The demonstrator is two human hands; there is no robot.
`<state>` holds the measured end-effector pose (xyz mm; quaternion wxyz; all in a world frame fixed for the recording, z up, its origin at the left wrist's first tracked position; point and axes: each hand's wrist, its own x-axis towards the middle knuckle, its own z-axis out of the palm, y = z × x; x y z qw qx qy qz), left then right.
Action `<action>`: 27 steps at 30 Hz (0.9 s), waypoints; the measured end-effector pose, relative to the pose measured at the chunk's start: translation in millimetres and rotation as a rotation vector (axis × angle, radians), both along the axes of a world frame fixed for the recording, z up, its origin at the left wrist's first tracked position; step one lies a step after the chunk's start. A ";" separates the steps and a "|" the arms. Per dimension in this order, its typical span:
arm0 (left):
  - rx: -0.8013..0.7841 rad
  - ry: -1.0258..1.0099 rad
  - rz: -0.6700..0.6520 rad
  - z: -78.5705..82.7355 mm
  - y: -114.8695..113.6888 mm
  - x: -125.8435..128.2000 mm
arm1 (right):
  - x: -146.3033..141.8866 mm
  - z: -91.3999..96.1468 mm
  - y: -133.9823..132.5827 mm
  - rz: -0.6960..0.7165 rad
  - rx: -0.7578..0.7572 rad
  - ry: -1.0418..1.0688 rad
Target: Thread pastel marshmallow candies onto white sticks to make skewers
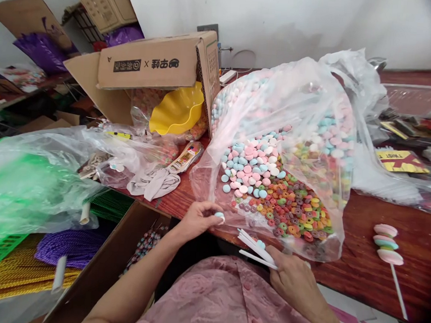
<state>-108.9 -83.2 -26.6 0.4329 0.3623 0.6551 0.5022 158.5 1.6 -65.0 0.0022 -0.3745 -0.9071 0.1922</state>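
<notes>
My left hand (198, 220) is at the table's front edge, thumb and fingers pinched on a small blue-and-white candy (219, 216). To its right, my right hand (292, 276) is closed around several white sticks (255, 248) that point up and left. A blue candy (260, 244) shows beside those sticks; whether it is on one I cannot tell. Beyond both hands lies a clear plastic bag (333, 248), open toward me. Inside are pink, blue and white button-shaped candies (250, 167) and colourful ring-shaped gummies (297, 208).
A stick with stacked candies (388, 245) lies on the table (368, 213) at right. Behind on the left, a cardboard box (148, 66) holds a yellow wavy bowl (178, 111). Grey gloves (156, 184) lie nearer. Green plastic (20, 181) and purple cords (70, 247) are at far left.
</notes>
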 end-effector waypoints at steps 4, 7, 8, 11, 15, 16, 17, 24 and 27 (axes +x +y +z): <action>0.064 -0.622 0.238 9.5 1.6 -0.8 | 5.4 14.9 1.4 0.063 -0.150 0.260; 0.131 -0.804 0.243 16.0 14.6 9.8 | 3.1 38.5 1.6 0.006 -0.280 0.537; 0.140 -0.838 0.221 18.2 20.4 15.0 | 0.3 46.7 1.9 -0.011 -0.285 0.584; 0.159 -0.883 0.145 25.0 38.0 31.8 | -9.9 64.7 3.9 -0.002 -0.214 0.621; 0.197 -0.860 0.100 28.7 54.1 48.4 | -14.2 66.5 7.4 0.000 -0.135 0.624; 0.201 -0.846 0.100 27.9 56.4 50.9 | -12.9 64.1 7.6 -0.010 -0.134 0.631; 0.203 -0.831 0.104 26.6 58.2 52.8 | -11.1 61.3 7.4 -0.025 -0.137 0.635; 0.251 -0.722 0.166 19.3 62.2 62.8 | -4.7 46.6 6.6 -0.076 -0.156 0.638; 0.259 -0.670 0.176 16.2 62.9 65.6 | -6.3 44.8 7.6 -0.108 -0.155 0.636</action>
